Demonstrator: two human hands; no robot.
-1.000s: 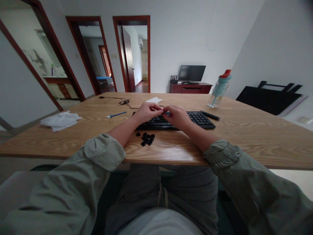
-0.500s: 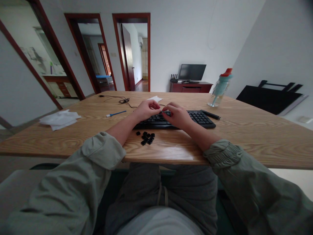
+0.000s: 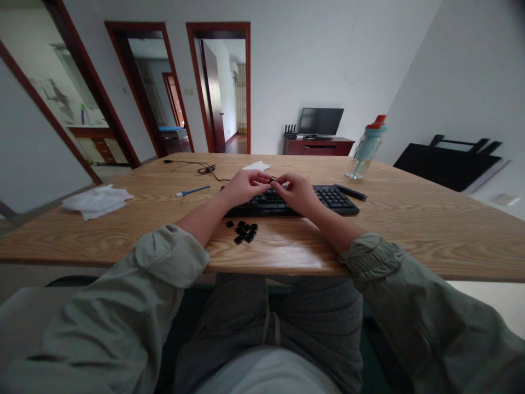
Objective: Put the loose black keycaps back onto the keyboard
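Left grip and right grip pinch a dark piece over the keyboard, whose long axis runs sideways.

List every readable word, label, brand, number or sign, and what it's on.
None readable.
Keyboard: markings too small to read.
Loose keycaps: any legends too small to read.
Bottle: no text I can make out.

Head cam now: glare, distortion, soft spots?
Head view: dim overall, with pale glare on the table near its front edge; head view: wide-angle stretch, the leftmost door frame leaning hard; head view: lettering on the keyboard unreadable, loose black keys merging into one dark clump.
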